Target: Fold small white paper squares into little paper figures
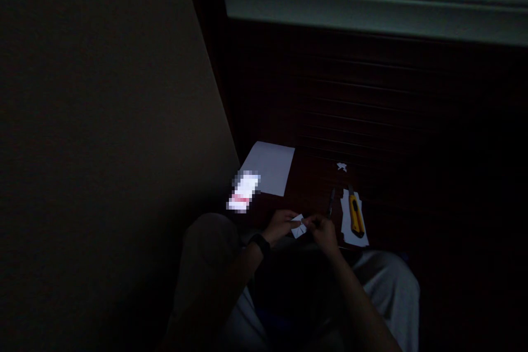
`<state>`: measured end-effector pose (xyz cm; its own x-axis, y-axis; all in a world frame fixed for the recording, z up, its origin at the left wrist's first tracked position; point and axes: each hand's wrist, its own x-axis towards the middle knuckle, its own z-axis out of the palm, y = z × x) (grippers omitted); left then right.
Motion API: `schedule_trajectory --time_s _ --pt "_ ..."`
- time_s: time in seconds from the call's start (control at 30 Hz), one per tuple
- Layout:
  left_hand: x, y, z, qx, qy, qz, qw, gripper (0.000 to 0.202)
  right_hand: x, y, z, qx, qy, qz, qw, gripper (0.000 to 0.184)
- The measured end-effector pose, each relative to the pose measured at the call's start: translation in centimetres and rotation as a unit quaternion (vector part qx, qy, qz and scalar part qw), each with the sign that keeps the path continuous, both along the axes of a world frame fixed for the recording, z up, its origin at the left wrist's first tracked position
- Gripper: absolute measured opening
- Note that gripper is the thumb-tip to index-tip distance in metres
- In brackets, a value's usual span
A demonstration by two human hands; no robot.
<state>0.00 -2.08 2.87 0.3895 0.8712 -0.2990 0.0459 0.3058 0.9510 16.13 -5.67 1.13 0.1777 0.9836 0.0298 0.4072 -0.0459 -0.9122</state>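
Observation:
A small folded piece of white paper [298,227] is held between my two hands, low in the middle of the head view. My left hand [282,223], with a dark band on its wrist, grips the paper's left side, the thumb lying over it. The fingers of my right hand [323,232] pinch its right edge. Close beyond my right hand lies a dark pen-like tool [331,202]. Farther right a yellow utility knife [355,214] rests on a cut white paper piece [347,231]. The dim light hides the finer creases.
A white sheet [272,168] lies on the dark surface at the back left, and a bright, pixelated phone-like screen [243,192] overlaps its near corner. Small white paper scraps [342,166] sit at the back right. A pale wall [124,93] rises on the left.

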Motion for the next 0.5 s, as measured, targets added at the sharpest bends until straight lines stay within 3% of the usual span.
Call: schedule_trajectory --time_s 0.5 --pt "0.04 -0.06 -0.05 0.017 0.04 -0.02 0.999 0.023 -0.74 0.05 -0.25 -0.021 -0.023 -0.052 0.998 0.012"
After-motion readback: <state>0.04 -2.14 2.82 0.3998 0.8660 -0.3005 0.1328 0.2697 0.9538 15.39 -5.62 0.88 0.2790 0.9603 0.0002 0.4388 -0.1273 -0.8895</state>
